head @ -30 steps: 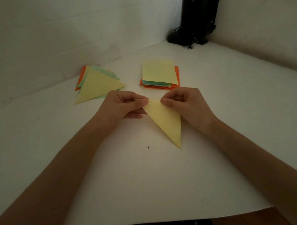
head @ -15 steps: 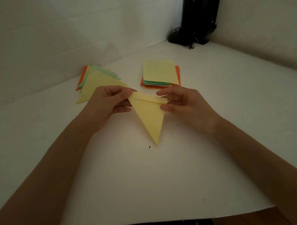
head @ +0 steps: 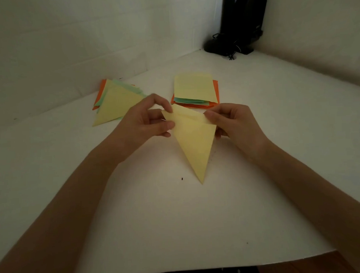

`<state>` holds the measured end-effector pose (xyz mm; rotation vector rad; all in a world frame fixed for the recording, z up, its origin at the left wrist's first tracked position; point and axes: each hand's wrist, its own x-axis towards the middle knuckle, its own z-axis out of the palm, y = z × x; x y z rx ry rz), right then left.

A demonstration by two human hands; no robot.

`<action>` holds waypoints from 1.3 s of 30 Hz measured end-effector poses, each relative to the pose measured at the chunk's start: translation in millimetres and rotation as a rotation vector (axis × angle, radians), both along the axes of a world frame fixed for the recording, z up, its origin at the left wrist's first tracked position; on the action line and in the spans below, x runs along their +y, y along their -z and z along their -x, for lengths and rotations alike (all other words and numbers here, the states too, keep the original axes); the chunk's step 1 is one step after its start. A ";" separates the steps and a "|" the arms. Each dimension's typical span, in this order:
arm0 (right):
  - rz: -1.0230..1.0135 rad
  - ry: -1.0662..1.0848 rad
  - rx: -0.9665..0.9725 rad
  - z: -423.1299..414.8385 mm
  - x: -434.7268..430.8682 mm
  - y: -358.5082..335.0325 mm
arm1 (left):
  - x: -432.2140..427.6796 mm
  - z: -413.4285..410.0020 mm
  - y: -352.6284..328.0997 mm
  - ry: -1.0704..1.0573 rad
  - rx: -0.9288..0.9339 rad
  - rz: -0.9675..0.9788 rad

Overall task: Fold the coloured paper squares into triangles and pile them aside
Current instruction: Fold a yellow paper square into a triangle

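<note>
Two bare hands meet over the middle of the white counter (head: 178,228), and between them hangs one yellow paper triangle (head: 193,144), thin and matte, folded double, its long sharp tip pointing toward the near edge. Whether that tip touches the surface I cannot tell. The left hand (head: 142,125) pinches the triangle's upper left corner between thumb and forefinger, with the other fingers curled beneath. The right hand (head: 233,124) pinches the upper right corner the same way, and along the top edge the two layers do not quite line up. Both forearms reach in from the near edge, wrists raised. Two piles lie toward the back edge. On the left is a loose pile of folded triangles (head: 117,106), yellow on top with green and orange edges fanning out under it. Just right of it is a stack of flat squares (head: 193,89), one yellow sheet above green and orange ones. I cannot count the sheets in either. One black stand-like object (head: 238,26) with a cord fills the far corner, and one tiny dark speck (head: 182,178) sits near the triangle's tip.
</note>
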<state>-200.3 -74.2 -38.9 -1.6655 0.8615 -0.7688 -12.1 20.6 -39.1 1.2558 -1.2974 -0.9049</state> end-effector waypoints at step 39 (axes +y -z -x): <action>0.208 0.068 -0.012 0.5 -5.9 6.7 | -2.8 17.3 5.5 -0.277 -0.036 0.027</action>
